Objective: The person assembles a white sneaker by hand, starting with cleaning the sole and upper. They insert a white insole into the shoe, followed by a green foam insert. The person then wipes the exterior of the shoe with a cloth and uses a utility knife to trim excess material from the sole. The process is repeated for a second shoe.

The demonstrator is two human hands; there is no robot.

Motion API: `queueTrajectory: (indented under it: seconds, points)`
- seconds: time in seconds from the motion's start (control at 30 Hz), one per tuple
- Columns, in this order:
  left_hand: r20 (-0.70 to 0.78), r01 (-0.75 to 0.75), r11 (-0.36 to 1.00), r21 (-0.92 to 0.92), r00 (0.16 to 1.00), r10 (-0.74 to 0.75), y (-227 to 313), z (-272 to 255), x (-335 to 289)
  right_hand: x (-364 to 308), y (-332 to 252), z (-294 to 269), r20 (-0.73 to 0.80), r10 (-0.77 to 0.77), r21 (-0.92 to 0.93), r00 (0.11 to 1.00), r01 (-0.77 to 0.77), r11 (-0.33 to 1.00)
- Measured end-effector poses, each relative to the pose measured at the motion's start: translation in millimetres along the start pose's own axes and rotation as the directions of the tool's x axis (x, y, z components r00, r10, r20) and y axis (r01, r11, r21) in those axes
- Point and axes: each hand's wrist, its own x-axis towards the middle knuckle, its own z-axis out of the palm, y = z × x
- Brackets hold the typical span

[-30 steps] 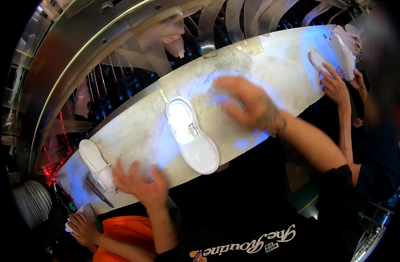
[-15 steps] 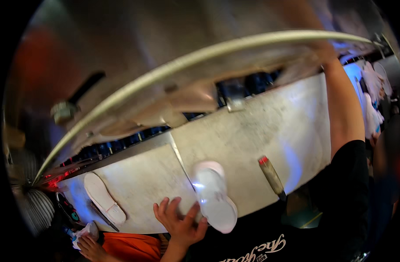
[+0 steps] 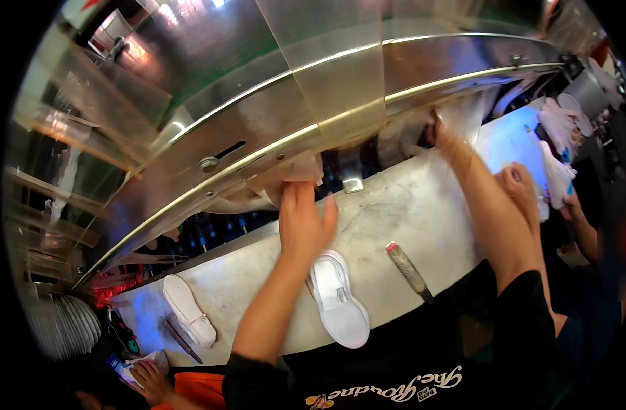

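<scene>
A white shoe sole [image 3: 341, 304] lies at the near edge of the pale worktable, in front of me. My left hand [image 3: 302, 222] reaches past it to the slot under the metal hood. Its fingers are stretched up against a translucent plastic flap [image 3: 304, 167], thumb apart, fingertips partly hidden. My right hand [image 3: 441, 130] is farther off to the right, under the hood's lip, smeared by motion. A blurred pale and dark shape is beside it, and its fingers cannot be made out. Right of the sole lies a tool with a wrapped handle [image 3: 407, 268], red at one end.
Another white sole [image 3: 188, 311] and a dark slim tool [image 3: 183, 342] lie at the left. Beyond, a co-worker's hand [image 3: 152, 383] rests on a white item. At the right are other people's hands [image 3: 519, 184] and white shoes [image 3: 557, 167]. The hood's metal edge [image 3: 244, 160] spans the table.
My left hand has left the sole and moved up to the flap at the slot. My right hand has come into view under the hood. The view has shifted, showing more of the hood.
</scene>
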Motion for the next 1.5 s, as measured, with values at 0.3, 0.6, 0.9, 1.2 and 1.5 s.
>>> queueTrajectory:
  seconds: [0.3,0.6,0.9,1.2,1.5]
  points:
    - [0.227,0.422,0.906,-0.036,0.886,-0.404,-62.8,28.9,58.3,-291.7,-19.2,-60.4,0.161,0.072,0.029,0.984,-0.077,0.997]
    - [-0.159,0.183,0.983,0.003,0.971,-0.180,6.2,-167.1,-191.9,-389.9,-59.0,22.6,0.731,0.084,-0.180,0.678,0.073,0.981]
    - [-0.080,0.335,0.639,0.693,0.916,-0.393,-17.2,-237.5,-243.4,-437.6,-14.0,153.8,0.837,-0.023,-0.382,0.546,0.616,0.689]
    - [-0.345,0.068,0.992,0.106,0.938,-0.027,55.4,-244.0,-192.0,-422.4,-13.7,66.8,0.737,-0.496,-0.168,0.460,0.835,0.524]
    - [-0.649,-0.759,0.650,-0.048,0.518,0.557,176.4,-378.9,-161.3,-449.9,-253.3,-54.6,0.331,-0.944,0.198,-0.016,0.979,0.052]
